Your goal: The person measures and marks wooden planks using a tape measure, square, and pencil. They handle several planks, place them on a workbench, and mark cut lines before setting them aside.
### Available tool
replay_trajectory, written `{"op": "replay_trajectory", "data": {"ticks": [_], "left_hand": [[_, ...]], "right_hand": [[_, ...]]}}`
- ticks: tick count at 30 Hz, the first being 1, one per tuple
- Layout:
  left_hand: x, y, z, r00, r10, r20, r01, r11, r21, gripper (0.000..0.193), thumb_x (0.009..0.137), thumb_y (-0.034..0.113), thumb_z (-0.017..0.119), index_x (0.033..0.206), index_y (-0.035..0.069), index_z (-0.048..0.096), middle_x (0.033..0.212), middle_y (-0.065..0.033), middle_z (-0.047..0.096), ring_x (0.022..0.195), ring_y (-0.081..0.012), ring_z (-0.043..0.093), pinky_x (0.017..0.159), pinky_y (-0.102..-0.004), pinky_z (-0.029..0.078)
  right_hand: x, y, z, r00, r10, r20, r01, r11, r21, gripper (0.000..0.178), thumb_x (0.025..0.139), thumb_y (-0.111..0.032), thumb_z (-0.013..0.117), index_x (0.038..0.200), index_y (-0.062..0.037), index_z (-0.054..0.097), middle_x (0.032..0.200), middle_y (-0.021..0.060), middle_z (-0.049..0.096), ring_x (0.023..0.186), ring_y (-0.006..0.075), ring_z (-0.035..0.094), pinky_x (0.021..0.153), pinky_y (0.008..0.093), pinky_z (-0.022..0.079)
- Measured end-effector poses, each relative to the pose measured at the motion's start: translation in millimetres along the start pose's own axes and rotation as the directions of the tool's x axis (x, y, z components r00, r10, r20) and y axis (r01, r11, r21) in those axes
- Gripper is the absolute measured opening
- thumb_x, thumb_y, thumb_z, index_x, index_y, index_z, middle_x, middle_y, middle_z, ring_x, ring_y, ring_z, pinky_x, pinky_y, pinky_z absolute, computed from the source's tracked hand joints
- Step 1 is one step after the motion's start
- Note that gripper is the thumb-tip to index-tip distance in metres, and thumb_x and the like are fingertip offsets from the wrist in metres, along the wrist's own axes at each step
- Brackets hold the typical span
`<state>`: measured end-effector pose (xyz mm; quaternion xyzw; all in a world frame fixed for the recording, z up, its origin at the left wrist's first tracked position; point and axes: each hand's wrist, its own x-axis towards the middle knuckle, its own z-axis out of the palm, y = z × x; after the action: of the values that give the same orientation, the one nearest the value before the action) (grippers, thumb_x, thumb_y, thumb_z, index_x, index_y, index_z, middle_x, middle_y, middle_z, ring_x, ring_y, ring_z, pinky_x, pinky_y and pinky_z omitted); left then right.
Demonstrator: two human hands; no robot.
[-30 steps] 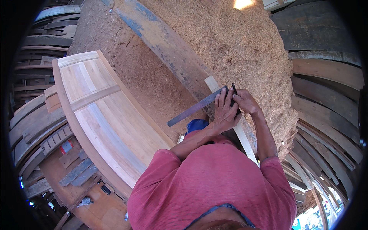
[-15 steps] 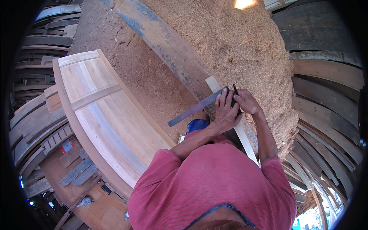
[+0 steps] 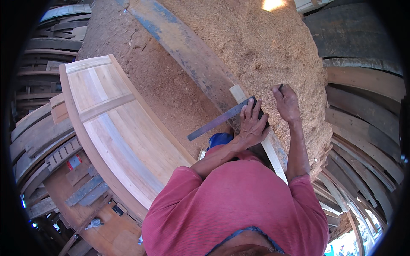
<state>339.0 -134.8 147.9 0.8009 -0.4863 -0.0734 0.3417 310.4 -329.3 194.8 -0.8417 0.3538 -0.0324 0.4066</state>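
Observation:
My left hand presses a try square against a narrow pale wood strip. Its fingers lie over the dark stock, and the long metal blade sticks out to the left across the strip. My right hand is raised to the right of the square, apart from it. A short dark pencil pokes out between its thumb and fingers. The strip runs toward my body on top of a worn wooden plank, and its middle is hidden under my left hand.
A panelled wooden door stretches along my left side. Wood shavings cover the ground ahead and to the right. Stacked boards line the right side, and more timber is piled at the left.
My right hand has moved away from the square, up and to the right, with the pencil still in it. The left hand and the square stay in place.

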Motion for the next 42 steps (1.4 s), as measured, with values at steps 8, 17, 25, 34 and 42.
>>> {"op": "replay_trajectory", "data": {"ticks": [8,17,25,34,42], "left_hand": [[-3.1,-0.4,5.0,0.997,-0.027,0.074,0.021,0.997,0.078,0.06,0.084,0.038,0.076,0.137,0.013,0.063,0.157,-0.0274,0.035,0.15,-0.0521,0.02,0.113,-0.066,0.023],[-4.1,-2.1,4.4,0.998,-0.001,0.061,-0.004,0.997,0.072,0.069,0.086,0.041,0.074,0.147,0.012,0.056,0.153,-0.0259,0.035,0.149,-0.0513,0.02,0.113,-0.065,0.023],[-4.1,-2.8,5.0,0.999,0.016,0.046,-0.021,0.995,0.102,0.064,0.087,0.043,0.073,0.142,0.012,0.06,0.154,-0.0241,0.036,0.148,-0.0501,0.024,0.112,-0.0641,0.024],[-4.7,-1.9,7.7,0.994,-0.036,0.1,0.028,0.996,0.08,0.062,0.085,0.041,0.075,0.138,0.011,0.063,0.153,-0.0244,0.036,0.147,-0.05,0.023,0.113,-0.064,0.023],[-3.6,-1.9,3.5,0.998,0.02,0.053,-0.024,0.996,0.081,0.056,0.084,0.043,0.077,0.129,0.012,0.065,0.153,-0.0229,0.037,0.147,-0.0492,0.024,0.114,-0.0644,0.022]], "right_hand": [[6.9,-61.3,12.4,0.866,-0.129,0.484,-0.195,0.804,0.563,0.019,0.106,-0.011,0.06,0.112,0.0064,0.066,0.091,0.0125,0.072,0.075,0.0172,0.072,0.064,0.0303,0.057],[19.6,-55.7,9.7,0.899,-0.221,0.378,0.15,0.966,0.208,0.024,0.1,-0.021,0.065,0.113,-0.001,0.069,0.096,0.0159,0.073,0.09,0.031,0.075,0.08,0.0434,0.058],[20.5,-59.2,1.9,0.928,-0.307,0.212,0.328,0.942,-0.067,0.024,0.098,-0.022,0.066,0.11,-0.0014,0.069,0.093,0.0162,0.071,0.089,0.0323,0.072,0.081,0.0435,0.057],[15.5,-69.4,17.1,0.842,-0.092,0.531,-0.108,0.936,0.334,0.022,0.099,-0.017,0.067,0.108,0.002,0.069,0.09,0.0135,0.072,0.089,0.022,0.074,0.08,0.0389,0.058],[24.8,-29.8,-1.7,0.933,-0.199,0.299,0.245,0.961,-0.125,0.029,0.101,-0.026,0.063,0.107,0.0013,0.071,0.103,0.0184,0.074,0.102,0.032,0.071,0.091,0.0454,0.054]]}}
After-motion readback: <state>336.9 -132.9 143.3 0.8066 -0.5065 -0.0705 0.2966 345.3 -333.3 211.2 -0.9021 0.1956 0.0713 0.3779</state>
